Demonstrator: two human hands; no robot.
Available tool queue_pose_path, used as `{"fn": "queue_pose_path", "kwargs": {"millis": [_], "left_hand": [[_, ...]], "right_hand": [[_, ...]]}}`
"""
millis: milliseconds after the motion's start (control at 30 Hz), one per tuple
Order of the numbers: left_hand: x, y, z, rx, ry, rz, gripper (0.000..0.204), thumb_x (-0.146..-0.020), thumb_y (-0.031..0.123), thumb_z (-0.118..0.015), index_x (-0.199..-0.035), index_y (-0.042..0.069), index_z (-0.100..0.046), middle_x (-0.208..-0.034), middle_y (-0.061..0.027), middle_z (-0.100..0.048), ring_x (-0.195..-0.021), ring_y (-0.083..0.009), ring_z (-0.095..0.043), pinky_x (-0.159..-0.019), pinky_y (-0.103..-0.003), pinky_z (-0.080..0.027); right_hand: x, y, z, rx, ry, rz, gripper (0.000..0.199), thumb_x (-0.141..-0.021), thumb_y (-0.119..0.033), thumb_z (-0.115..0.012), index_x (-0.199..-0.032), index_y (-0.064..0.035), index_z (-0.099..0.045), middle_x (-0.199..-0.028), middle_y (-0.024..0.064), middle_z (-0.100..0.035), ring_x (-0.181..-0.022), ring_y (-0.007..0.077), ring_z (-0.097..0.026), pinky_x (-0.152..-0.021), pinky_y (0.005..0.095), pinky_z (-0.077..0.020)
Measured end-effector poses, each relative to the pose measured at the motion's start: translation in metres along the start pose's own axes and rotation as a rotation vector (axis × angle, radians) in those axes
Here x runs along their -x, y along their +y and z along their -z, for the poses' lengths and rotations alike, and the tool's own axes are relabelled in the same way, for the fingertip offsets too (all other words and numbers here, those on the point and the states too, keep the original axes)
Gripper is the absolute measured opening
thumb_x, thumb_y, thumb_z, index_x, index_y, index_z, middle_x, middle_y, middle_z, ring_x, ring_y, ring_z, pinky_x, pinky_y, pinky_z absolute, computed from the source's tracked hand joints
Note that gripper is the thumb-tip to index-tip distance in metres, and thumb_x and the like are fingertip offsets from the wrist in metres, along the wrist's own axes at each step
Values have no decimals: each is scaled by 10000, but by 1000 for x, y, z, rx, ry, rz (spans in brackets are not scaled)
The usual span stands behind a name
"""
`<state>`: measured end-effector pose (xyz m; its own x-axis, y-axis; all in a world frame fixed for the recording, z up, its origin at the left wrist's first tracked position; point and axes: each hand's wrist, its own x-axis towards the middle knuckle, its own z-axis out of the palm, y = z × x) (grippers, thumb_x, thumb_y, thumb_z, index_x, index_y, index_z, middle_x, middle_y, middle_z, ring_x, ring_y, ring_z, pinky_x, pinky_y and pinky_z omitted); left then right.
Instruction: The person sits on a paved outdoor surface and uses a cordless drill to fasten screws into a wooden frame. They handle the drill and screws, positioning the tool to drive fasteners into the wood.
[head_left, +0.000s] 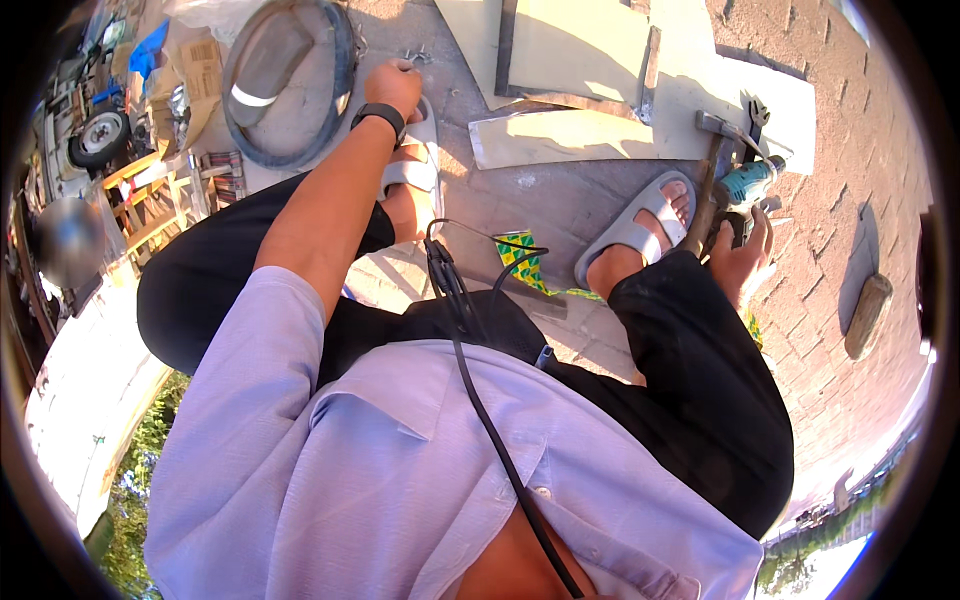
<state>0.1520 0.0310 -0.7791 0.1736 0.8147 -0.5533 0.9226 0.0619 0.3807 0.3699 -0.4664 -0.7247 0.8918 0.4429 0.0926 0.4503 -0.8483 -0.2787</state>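
Observation:
My left hand [393, 88] is closed above the ground, with a dark band on its wrist. What its fingers hold, if anything, is hidden. Just beyond it lie some small metal pieces [418, 57]. At the right, my right hand [742, 262] is low, beside my knee, its thumb and fingers apart. Between them sits the black base of a teal cordless drill [748, 184]; I cannot tell whether they touch it. A hammer [712, 165] lies left of the drill, and a wrench [758, 118] lies beyond it.
Pale boards [570, 138] and a framed panel [575, 50] lie ahead. A black rubber loop [236, 118] rests at the upper left. Yellow-green patterned wrapping [520, 258] lies between my sandalled feet. A wooden block [868, 318] is far right, and black cables [455, 285] hang before me.

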Motion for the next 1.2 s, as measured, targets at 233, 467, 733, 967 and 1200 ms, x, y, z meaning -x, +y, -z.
{"fn": "queue_pose_path", "kwargs": {"millis": [233, 467, 733, 967, 1200], "left_hand": [[1, 25, -4, -102, 2, -11, 310, -873, 320, -762, -1053, 67, -765, -825, -175, -751, -660, -329, -730, -636, -405, -579], [-16, 3, -10, -288, -6, -240, 318, -900, 299, -703, -1002, 0, -736, -807, -239, -735, -628, -386, -728, -645, -438, -597], [37, 45, -55, 263, -272, -460, 270, -877, 235, -695, -813, -27, -702, -666, -103, -661, -607, -176, -651, -577, -339, -499], [209, 133, -60, 284, -837, -664, 170, -945, 149, -659, -931, -21, -665, -743, -30, -640, -641, -99, -608, -582, -257, -487], [215, 137, -86, 247, -1019, -559, 219, -1015, 220, -636, -976, 9, -680, -793, -8, -664, -668, -71, -587, -610, -233, -476]], "right_hand": [[1, -23, 0, -234, -99, -8, 459, -804, -74, -708, -1249, 9, -632, -1209, 226, -664, -1123, 411, -637, -979, 450, -509], [0, -34, 16, -244, -105, 2, 485, -810, -57, -685, -1278, 21, -583, -1222, 261, -625, -1130, 465, -596, -980, 503, -490], [-27, -61, 26, -806, -402, -366, 463, -859, -192, -733, -1231, 71, -650, -1060, 210, -722, -957, 289, -715, -824, 396, -568], [-46, -104, 54, -1438, -828, -411, 468, -948, -245, -689, -1285, 75, -640, -1018, 131, -701, -844, 188, -672, -771, 340, -550], [-28, -85, 5, -1949, -882, -660, 355, -948, -123, -718, -1236, 66, -632, -1037, 113, -700, -886, 183, -665, -819, 330, -539]]}}
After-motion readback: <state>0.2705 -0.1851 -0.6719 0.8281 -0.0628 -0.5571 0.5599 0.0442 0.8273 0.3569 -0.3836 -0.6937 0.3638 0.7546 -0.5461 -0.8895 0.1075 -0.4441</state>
